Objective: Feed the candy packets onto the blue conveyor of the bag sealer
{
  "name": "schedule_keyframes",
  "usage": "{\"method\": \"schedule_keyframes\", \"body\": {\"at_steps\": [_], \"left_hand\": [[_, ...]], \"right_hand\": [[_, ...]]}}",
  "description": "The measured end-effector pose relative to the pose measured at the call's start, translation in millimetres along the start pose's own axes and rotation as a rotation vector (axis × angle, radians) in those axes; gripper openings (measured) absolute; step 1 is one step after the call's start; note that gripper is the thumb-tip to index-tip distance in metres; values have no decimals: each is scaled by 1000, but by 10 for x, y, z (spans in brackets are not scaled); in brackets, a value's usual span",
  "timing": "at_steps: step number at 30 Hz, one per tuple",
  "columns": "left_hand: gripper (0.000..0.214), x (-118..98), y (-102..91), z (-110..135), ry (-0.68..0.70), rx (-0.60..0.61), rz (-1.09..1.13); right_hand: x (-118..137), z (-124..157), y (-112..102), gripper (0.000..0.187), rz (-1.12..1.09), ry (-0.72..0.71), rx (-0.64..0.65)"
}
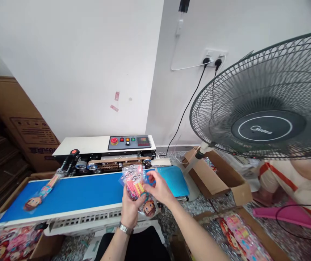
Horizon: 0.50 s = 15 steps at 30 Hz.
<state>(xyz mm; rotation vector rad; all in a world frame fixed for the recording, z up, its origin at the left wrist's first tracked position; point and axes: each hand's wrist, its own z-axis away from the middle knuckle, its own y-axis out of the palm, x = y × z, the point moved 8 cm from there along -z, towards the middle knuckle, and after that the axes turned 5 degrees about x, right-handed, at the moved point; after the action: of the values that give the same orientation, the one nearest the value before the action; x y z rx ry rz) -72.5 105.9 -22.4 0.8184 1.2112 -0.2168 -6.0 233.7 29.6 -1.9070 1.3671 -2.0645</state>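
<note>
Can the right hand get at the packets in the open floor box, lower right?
Probably yes: the floor box is open and its packets lie uncovered, though the right hand is busy with bagged items.

The belt (90,192) was bright blue, the machine housing (86,145) white, its stop button (114,140) red. The packets (134,177) showed pink and yellow, the fan hub (266,125) was dark with a white ring (238,129), the floor (198,205) speckled grey.

The left hand (130,208) and right hand (159,186) hold clear packs (135,177) by a blue belt (90,190). Another pack (46,189) lies on the belt. A big fan (264,130) stands to the right.
</note>
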Motion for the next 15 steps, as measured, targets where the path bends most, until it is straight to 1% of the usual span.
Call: {"method": "schedule_keyframes", "body": {"at_steps": [2,3,6,8,10,13,15], "left_hand": [[69,-17,13,8,25,5,-34],[69,-18,23,11,30,14,-33],[67,-10,61,21,21,48,32],[63,-13,71,25,14,55,79],[60,-21,63,25,15,43,104],[54,-14,38,22,12,13,112],[52,-1,28,19,9,0,102]], "right_hand": [[50,139,72,45,-10,34,31],[46,182,88,44,-21,58,29],[8,217,97,33,-128,94,27],[-16,205,75,34,-198,94,21],[-32,195,51,34,-238,86,15],[-49,196,19,24,-260,65,-22],[-62,202,16,22,-275,57,-49]]}}
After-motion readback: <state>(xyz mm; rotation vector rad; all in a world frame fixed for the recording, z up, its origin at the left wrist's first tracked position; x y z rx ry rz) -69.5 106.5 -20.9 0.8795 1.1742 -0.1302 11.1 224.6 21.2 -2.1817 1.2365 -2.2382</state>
